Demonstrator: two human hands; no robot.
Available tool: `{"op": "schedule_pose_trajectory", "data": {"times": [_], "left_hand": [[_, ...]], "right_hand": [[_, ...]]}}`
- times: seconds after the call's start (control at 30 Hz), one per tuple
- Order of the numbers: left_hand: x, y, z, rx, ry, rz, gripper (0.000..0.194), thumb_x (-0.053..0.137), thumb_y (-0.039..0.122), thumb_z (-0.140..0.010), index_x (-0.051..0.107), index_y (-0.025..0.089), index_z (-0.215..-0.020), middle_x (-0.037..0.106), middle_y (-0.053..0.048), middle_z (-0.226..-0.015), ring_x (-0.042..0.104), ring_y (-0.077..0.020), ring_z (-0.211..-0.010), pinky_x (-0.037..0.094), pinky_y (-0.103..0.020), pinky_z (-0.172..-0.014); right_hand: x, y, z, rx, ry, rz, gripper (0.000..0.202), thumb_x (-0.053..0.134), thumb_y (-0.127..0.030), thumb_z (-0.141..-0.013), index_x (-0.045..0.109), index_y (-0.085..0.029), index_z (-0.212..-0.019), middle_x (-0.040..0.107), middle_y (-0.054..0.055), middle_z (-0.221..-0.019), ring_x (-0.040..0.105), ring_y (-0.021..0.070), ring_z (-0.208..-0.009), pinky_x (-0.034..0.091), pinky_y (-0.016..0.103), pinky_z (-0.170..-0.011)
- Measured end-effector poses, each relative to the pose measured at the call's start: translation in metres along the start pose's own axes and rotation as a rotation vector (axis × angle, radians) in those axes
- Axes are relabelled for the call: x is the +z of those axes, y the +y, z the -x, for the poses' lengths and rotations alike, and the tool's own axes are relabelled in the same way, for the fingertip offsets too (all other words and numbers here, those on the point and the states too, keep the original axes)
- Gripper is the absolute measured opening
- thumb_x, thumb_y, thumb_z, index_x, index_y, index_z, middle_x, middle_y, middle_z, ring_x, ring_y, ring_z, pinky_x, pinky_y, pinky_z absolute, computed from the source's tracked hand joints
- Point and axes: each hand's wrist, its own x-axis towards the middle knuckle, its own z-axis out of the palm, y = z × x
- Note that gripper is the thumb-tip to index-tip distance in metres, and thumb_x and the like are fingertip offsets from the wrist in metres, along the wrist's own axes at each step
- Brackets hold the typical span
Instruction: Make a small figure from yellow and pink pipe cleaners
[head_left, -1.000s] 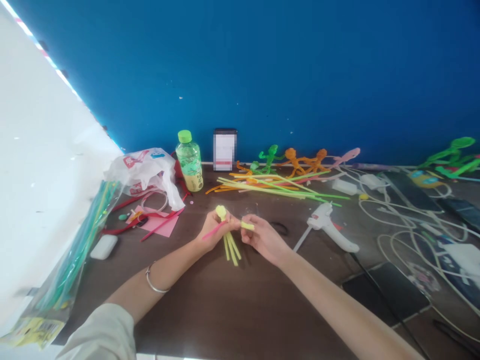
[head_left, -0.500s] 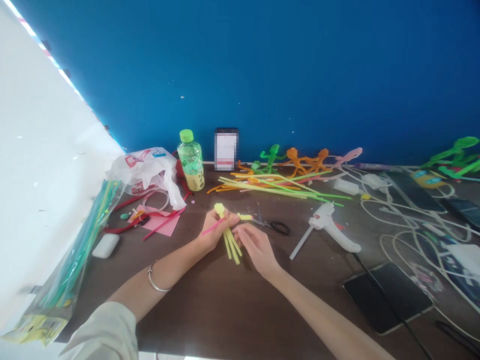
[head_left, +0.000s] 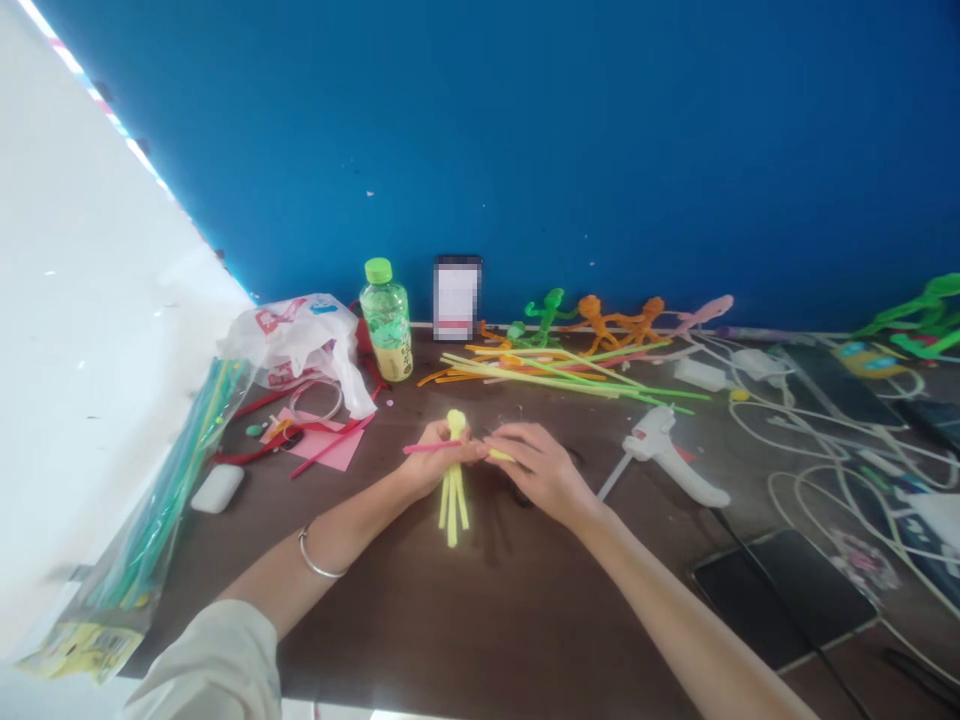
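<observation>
A yellow pipe-cleaner figure (head_left: 452,500) with a rounded top and several strands hanging down is pinched in my left hand (head_left: 432,460). A pink stick (head_left: 421,448) lies crosswise over it, under my left thumb. My right hand (head_left: 544,470) is just to the right, its fingers closed round a short yellow piece (head_left: 501,455) that sticks out sideways from the figure. Dark scissors are mostly hidden behind my right hand. Beyond my hands lies a pile of yellow, green and orange pipe cleaners (head_left: 540,376).
A green-capped bottle (head_left: 388,325), a phone (head_left: 457,298) and small green and orange figures (head_left: 592,322) stand along the blue wall. At right are a white glue gun (head_left: 667,460), a dark tablet (head_left: 784,600) and cables. Bagged pipe cleaners (head_left: 172,480) lie at left.
The yellow figure has turned so its strands hang straighter, and the pink stick now lies level. My right hand has moved right and up, over the scissors, with its fingers on the yellow side piece.
</observation>
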Motion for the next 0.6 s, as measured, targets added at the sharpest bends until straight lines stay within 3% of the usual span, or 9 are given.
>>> {"op": "schedule_pose_trajectory", "data": {"times": [0.2, 0.37, 0.47, 0.6], "left_hand": [[0.001, -0.003, -0.001, -0.041, -0.059, 0.082, 0.029, 0.073, 0.027, -0.057, 0.048, 0.015, -0.065, 0.054, 0.002, -0.06, 0.053, -0.0095, -0.056, 0.04, -0.024, -0.059], [0.003, -0.001, 0.001, 0.008, -0.059, 0.039, 0.029, 0.071, 0.029, -0.059, 0.048, 0.015, -0.069, 0.054, 0.001, -0.063, 0.053, -0.0099, -0.059, 0.041, -0.025, -0.062], [0.002, -0.002, 0.001, 0.075, -0.05, -0.108, 0.03, 0.071, 0.029, -0.06, 0.047, 0.015, -0.07, 0.056, 0.0, -0.066, 0.051, -0.0094, -0.059, 0.04, -0.024, -0.061], [0.001, -0.005, 0.001, 0.173, 0.004, -0.342, 0.027, 0.069, 0.03, -0.063, 0.046, 0.015, -0.065, 0.056, -0.001, -0.067, 0.051, -0.0102, -0.061, 0.041, -0.023, -0.061]], "right_hand": [[-0.019, 0.002, -0.011, -0.267, -0.191, 0.301, 0.023, 0.039, -0.019, -0.088, 0.062, -0.018, -0.091, 0.061, 0.008, -0.083, 0.053, 0.0157, -0.075, 0.038, 0.032, -0.073], [-0.023, 0.0, -0.017, -0.279, -0.26, 0.275, 0.025, 0.037, -0.019, -0.088, 0.062, -0.016, -0.082, 0.06, 0.007, -0.074, 0.052, 0.015, -0.07, 0.035, 0.032, -0.072], [-0.023, -0.002, -0.018, -0.161, -0.282, 0.172, 0.026, 0.038, -0.021, -0.087, 0.061, -0.016, -0.077, 0.06, 0.006, -0.071, 0.051, 0.0145, -0.068, 0.035, 0.031, -0.072], [-0.021, -0.004, -0.02, 0.27, -0.34, -0.1, 0.023, 0.044, -0.029, -0.083, 0.06, -0.017, -0.071, 0.057, 0.003, -0.065, 0.048, 0.0127, -0.059, 0.036, 0.027, -0.062]]}}
